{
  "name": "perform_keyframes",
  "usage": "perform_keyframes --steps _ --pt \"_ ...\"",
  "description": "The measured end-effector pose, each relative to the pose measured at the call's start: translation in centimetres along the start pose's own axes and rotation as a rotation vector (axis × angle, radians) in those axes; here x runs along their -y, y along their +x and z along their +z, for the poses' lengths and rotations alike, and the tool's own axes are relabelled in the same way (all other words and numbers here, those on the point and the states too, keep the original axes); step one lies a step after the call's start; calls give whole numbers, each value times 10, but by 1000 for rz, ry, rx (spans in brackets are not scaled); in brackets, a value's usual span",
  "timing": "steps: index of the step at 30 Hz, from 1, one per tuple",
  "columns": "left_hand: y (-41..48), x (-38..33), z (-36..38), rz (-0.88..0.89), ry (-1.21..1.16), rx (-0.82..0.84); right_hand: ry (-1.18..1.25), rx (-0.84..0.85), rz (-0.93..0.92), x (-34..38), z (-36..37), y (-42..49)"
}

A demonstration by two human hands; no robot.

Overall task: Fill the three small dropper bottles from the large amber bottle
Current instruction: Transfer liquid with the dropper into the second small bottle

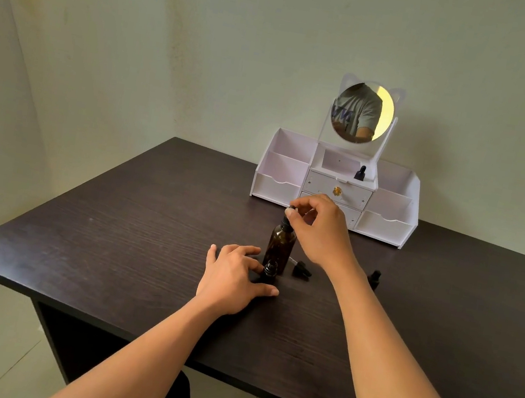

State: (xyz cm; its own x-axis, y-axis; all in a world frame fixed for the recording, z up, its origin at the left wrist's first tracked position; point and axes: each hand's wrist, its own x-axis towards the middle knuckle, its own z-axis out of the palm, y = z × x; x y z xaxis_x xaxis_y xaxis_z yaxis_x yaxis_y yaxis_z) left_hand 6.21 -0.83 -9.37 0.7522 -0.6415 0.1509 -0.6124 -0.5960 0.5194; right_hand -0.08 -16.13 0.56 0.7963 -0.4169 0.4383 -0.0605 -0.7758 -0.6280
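The large amber bottle [279, 244] stands upright mid-table. My right hand [321, 229] is above it and pinches the black dropper bulb [292, 209] at its neck. Just in front stands a small open dropper bottle [270, 270]; my left hand [233, 276] holds it between thumb and fingers at its base. A loose black dropper cap [301, 268] lies on the table to the right of the amber bottle. A second small bottle [374, 278], capped, stands right of my right forearm. A third small capped bottle [360, 173] sits in the organiser's middle shelf.
A white desktop organiser [277, 180] with drawers, side bins and a round mirror [362, 112] stands at the back of the dark wooden table [109, 243], against the wall. The table's left and front edges drop off to a tiled floor.
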Motion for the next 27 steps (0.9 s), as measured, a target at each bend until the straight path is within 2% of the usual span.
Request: perform_keyframes --steps 27 --pt "0 1 0 1 5 11 -63 20 1 7 -4 -2"
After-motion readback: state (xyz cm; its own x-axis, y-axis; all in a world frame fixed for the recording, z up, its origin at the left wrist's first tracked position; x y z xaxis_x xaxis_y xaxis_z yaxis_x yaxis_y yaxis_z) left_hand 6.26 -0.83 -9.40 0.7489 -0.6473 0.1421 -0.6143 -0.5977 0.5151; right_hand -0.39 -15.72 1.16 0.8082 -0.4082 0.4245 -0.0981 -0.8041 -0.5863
